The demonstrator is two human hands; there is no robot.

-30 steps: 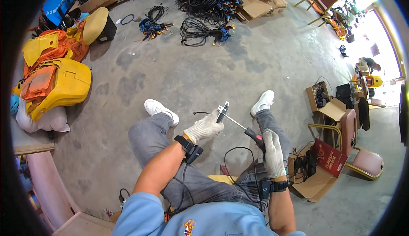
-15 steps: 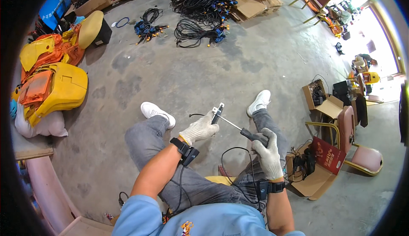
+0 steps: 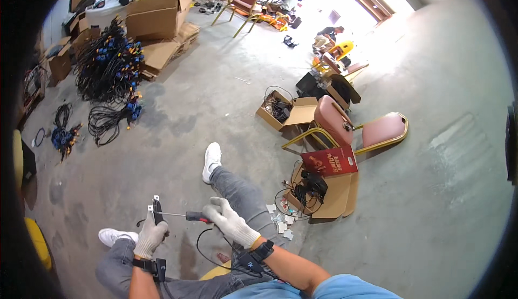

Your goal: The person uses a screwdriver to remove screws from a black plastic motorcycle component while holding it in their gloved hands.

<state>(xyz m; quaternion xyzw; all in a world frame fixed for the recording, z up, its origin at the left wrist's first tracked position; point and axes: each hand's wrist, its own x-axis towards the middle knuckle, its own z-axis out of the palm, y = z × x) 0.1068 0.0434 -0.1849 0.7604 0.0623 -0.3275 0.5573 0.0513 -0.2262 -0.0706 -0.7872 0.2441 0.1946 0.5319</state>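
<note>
Floor [image 3: 216,99]: bare grey concrete, stained in patches.
Left hand [image 3: 150,238], gloved: clenched around a small black plug [image 3: 157,211], held above the knees.
Right hand [image 3: 229,221], gloved: clenched around the screwdriver [image 3: 190,216] handle; the shaft points left and its tip touches the plug.
Cables [image 3: 108,64]: black bundles with blue ends, heaped far left.
Boxes [image 3: 154,16]: cardboard, beyond the cables.
Chairs [image 3: 345,129]: pink seats, gold frames, tipped over at right, an open box of leads [image 3: 280,110] beside them.
</note>
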